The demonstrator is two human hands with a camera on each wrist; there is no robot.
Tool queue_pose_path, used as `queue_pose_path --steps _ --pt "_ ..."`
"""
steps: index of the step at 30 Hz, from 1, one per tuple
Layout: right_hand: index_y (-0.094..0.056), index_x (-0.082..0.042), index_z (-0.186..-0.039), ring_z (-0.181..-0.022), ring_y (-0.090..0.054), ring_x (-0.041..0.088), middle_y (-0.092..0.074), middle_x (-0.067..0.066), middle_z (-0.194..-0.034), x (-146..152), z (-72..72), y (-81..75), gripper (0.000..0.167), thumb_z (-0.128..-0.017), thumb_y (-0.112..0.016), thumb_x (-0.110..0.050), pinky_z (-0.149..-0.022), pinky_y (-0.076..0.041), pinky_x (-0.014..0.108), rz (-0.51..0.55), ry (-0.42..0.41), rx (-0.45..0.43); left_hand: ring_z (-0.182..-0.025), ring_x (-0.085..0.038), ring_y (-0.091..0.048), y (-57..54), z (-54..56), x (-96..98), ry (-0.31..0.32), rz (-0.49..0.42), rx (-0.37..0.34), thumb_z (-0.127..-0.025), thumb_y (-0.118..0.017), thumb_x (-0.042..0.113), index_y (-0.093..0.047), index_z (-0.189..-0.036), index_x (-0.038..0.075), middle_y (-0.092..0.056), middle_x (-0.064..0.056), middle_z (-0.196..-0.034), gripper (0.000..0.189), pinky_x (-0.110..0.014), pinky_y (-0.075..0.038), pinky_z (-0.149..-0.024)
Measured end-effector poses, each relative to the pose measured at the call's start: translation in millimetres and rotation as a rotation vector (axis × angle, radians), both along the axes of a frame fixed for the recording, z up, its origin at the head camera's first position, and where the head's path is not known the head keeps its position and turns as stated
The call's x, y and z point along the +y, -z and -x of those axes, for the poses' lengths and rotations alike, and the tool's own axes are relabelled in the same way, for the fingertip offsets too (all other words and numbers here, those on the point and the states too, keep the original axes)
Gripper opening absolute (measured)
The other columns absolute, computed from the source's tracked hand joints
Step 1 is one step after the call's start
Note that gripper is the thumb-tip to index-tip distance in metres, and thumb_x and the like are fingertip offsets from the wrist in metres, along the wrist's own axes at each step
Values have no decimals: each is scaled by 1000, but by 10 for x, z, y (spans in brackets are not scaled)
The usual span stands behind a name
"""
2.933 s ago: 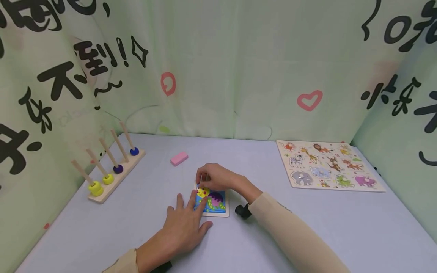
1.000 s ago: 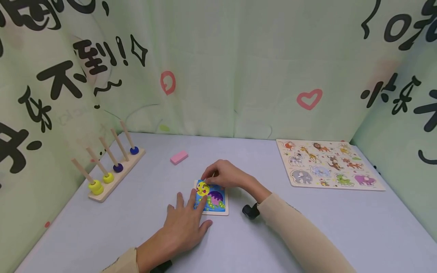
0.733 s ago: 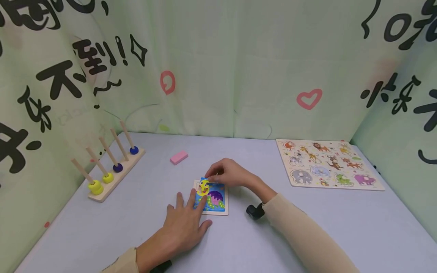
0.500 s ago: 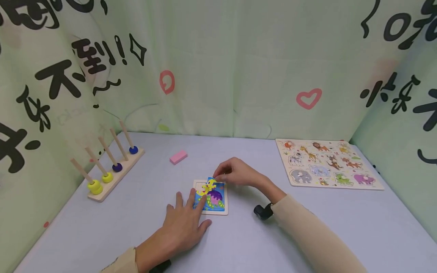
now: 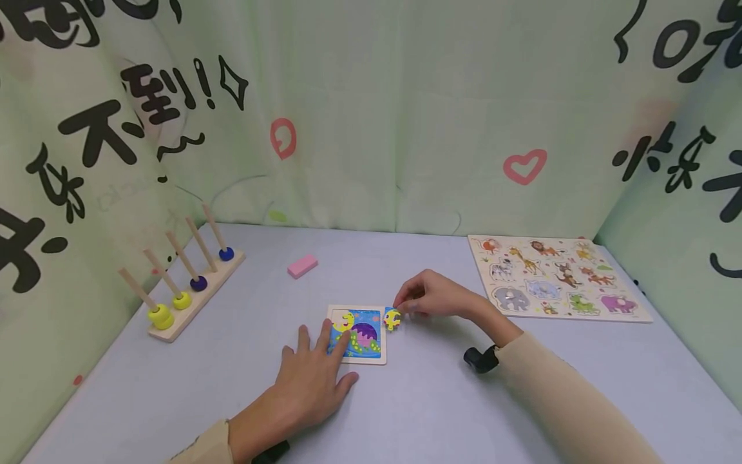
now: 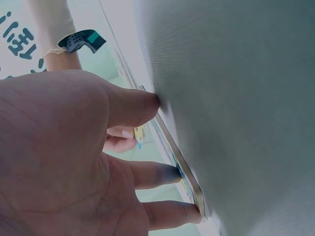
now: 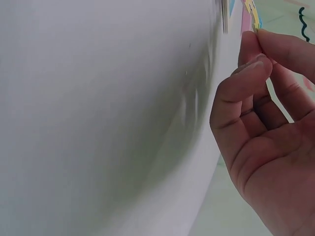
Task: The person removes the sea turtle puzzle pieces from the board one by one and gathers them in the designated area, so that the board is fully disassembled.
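Note:
In the head view a small framed jigsaw puzzle with a purple, yellow and blue picture lies at the middle of the table. My left hand rests with straight, spread fingers on its left side; in the left wrist view its fingertips touch the board's edge. Just right of the frame, my right hand pinches a jigsaw piece, blue with yellow, between thumb and fingertips. The right wrist view shows the piece held by one edge, raised above the table surface.
A wooden stand with upright pegs and yellow and blue rings stands at the left. A pink block lies behind the puzzle. An animal puzzle board lies at the back right. Printed curtains enclose the table.
My right hand has lifted the jigsaw piece out of the frame's upper left and carried it right, past the frame's right edge. The left hand has stayed in place.

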State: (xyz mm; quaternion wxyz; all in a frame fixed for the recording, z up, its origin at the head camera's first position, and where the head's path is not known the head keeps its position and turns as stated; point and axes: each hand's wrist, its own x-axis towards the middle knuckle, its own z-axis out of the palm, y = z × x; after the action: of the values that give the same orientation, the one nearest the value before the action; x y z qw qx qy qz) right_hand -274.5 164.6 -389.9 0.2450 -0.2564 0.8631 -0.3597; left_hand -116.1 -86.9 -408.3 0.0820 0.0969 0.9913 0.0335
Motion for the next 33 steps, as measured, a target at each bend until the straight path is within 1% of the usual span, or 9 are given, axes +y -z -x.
queue_pose_path --steps 8,13,23,33 --pt "-81 -8 -103 -64 -53 15 -73 2 -87 226 17 -25 10 -98 -73 -12 -61 -46 24 -44 3 -47 -150 -58 -40 -18 10 -13 14 -6 14 -97 -65 59 -51 -158 21 -40 -19 -170 73 -73 -50 -105" --pt "-81 -7 -102 -66 -54 14 -73 1 -86 303 22 -16 10 -97 -74 -11 -61 -48 25 -58 3 -68 -148 -59 -41 -12 10 -15 16 -22 23 -97 -66 58 -53 -157 20 -41 -20 -168 73 -73 -50 -103" --pt "-80 -7 -104 -65 -55 13 -72 0 -85 349 7 -9 10 -98 -73 -12 -62 -49 25 -79 -8 -90 -148 -60 -40 0 4 -27 22 -39 30 -97 -67 57 -54 -157 20 -42 -21 -168 72 -75 -49 -103" --pt "-80 -4 -103 -65 -54 14 -73 2 -85 346 -2 1 11 -96 -73 -9 -61 -48 25 -69 -26 -79 -148 -60 -40 0 -3 -30 23 -53 33 -98 -67 56 -54 -156 18 -42 -21 -167 71 -76 -49 -103"
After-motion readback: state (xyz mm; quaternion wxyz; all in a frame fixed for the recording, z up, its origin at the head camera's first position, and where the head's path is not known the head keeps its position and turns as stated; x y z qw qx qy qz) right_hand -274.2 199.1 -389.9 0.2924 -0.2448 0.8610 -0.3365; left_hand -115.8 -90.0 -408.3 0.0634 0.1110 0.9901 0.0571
